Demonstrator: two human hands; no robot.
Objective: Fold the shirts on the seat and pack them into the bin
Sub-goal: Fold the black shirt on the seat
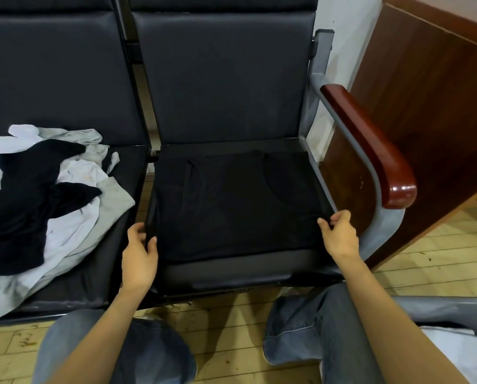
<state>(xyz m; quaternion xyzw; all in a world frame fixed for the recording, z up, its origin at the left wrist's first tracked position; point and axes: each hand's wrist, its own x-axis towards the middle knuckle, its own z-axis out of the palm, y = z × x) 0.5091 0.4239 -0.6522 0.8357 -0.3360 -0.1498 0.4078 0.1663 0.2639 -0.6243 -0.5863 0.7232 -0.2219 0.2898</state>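
Early in task, I think. One black shirt (231,206) lies flat on right seat (231,268), not folded yet. Left grip (139,253) holds its left edge. Right grip (338,234) pinches its near right corner. Pile (73,206) of more shirts waits on left seat (121,176): white, grey, black, too tangled to count. One grey bin (439,309) low right, white cloth (453,347) inside, maybe one shirt packed.

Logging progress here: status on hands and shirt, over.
Left hand pinches black shirt at left edge, right hand at right edge. Shirt spread flat on seat. Unfolded pile on neighbouring seat; nothing blocking.
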